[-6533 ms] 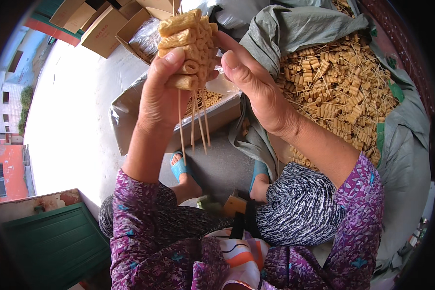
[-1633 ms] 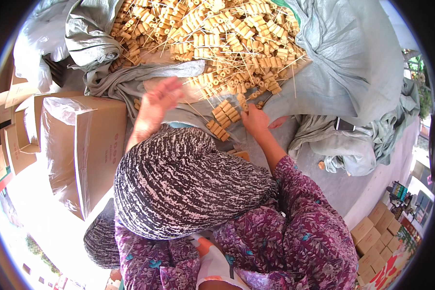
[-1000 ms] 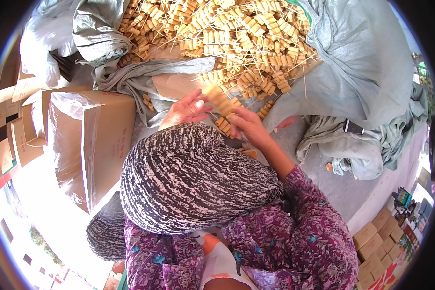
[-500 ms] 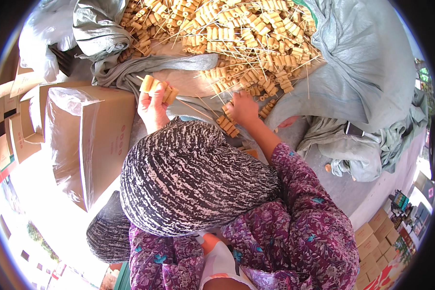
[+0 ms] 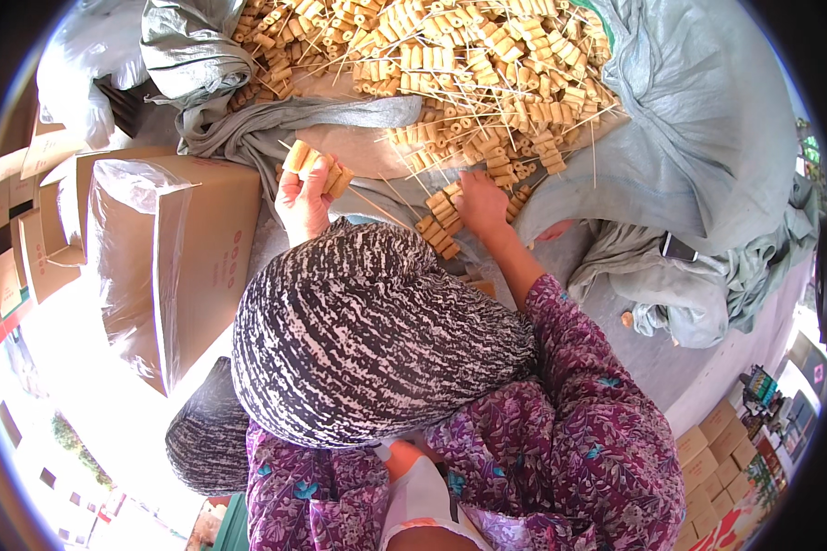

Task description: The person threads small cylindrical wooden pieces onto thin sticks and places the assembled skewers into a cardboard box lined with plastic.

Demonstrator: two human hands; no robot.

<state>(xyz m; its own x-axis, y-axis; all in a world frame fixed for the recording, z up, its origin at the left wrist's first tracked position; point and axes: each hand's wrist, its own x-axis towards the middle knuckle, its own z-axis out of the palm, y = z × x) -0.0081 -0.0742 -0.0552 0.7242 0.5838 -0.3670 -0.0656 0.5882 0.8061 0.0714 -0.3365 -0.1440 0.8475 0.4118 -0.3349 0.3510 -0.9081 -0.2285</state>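
Observation:
My left hand (image 5: 305, 204) is closed round a skewer of tan, ring-shaped pieces (image 5: 297, 155), held up left of the middle. A thin stick end pokes out past the top piece. At the near edge of the heap my right hand (image 5: 481, 204) has its fingers bent together; what lies in them is hidden. Just left of that hand lie loaded skewers (image 5: 439, 231) side by side. Beyond both hands spreads a large heap of similar skewers (image 5: 487, 73), with many thin sticks jutting out.
Grey-blue woven sacking (image 5: 680, 138) surrounds the heap on the right. A plastic-wrapped carton (image 5: 202, 248) stands at the left. Black-and-white patterned cloth (image 5: 377, 331) bulges up before me. A phone (image 5: 679, 247) rests on crumpled sacking; stacked cartons (image 5: 719, 450) stand lower right.
My right hand has shifted right and slightly up, off the loaded skewers beside it. My left hand, still holding its skewer, sits a little farther right in the picture.

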